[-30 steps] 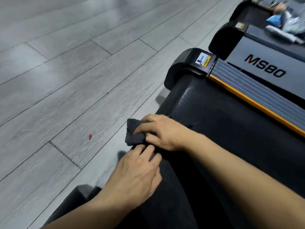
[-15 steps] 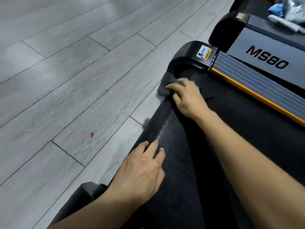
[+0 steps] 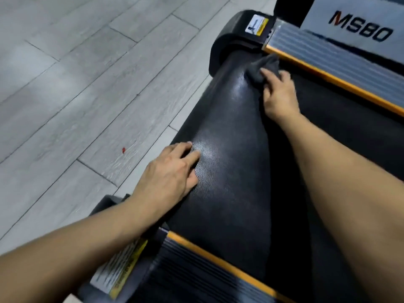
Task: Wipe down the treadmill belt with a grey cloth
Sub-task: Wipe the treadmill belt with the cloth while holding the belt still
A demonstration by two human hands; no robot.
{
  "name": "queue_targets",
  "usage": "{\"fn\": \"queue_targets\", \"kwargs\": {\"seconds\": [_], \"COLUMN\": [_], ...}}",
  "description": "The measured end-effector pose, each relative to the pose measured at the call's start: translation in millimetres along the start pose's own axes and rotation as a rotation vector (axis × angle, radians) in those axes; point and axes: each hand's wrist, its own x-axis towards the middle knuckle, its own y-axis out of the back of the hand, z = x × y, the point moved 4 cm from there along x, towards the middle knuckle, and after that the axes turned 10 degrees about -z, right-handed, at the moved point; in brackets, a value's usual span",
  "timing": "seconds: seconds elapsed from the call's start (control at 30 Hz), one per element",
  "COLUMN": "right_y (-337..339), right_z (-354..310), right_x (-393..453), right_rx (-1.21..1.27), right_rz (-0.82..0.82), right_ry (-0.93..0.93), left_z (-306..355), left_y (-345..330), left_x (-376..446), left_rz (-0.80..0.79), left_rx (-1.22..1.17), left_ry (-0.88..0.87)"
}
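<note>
The black treadmill belt [image 3: 229,206] runs from the bottom of the view to the upper right, curving over its end roller. My right hand [image 3: 279,95] presses a crumpled grey cloth [image 3: 262,67] onto the belt near the far corner, beside the orange-edged side rail [image 3: 341,84]. Fingers cover the cloth's near part. My left hand [image 3: 172,171] lies flat on the belt's rounded end, fingers spread, holding nothing.
Grey wood-look floor [image 3: 87,84] fills the left, with a small red speck [image 3: 123,150] on it. A black end cap with a yellow label [image 3: 258,26] sits at the far corner, another [image 3: 122,274] near my left forearm. A second treadmill marked MS80 [image 3: 360,28] stands beyond.
My right hand has slid the cloth along the belt's end away from my left hand, from beside it to the far corner by the orange rail. The left hand stayed on the belt.
</note>
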Motion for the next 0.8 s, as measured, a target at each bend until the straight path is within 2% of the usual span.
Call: {"fn": "queue_targets", "kwargs": {"seconds": [0.1, 0.2, 0.3, 0.37, 0.47, 0.6, 0.7, 0.73, 0.8], "right_y": [-12, -30, -38, -32, -7, 31, 27, 21, 4], "right_z": [-27, -72, -100, -83, -18, 61, 47, 30, -14], "right_x": [-45, -127, -206, -223, -226, -249, -259, -263, -277], "right_rx": [0.019, 0.097, 0.186, 0.178, 0.056, 0.048, 0.058, 0.064, 0.078], "right_rz": [-0.032, -0.090, -0.186, -0.234, -0.207, -0.041, 0.062, 0.076, 0.033], "right_ry": [0.134, 0.288, 0.306, 0.304, 0.183, -0.189, -0.403, -0.423, -0.350], "left_z": [6, 18, 23, 24, 25, 32, 31, 31, 31], "left_y": [8, 16, 19, 19, 23, 23, 18, 17, 13], "left_x": [0, 2, -1, -4, -4, -1, -2, -3, -6], "left_rz": [-0.064, -0.136, -0.196, -0.223, -0.246, -0.270, -0.292, -0.314, -0.375], "left_rx": [0.007, 0.066, 0.056, 0.040, 0.024, 0.020, 0.028, 0.029, 0.046], "left_ry": [0.053, 0.092, 0.120, 0.130, 0.136, 0.133, 0.132, 0.136, 0.151]}}
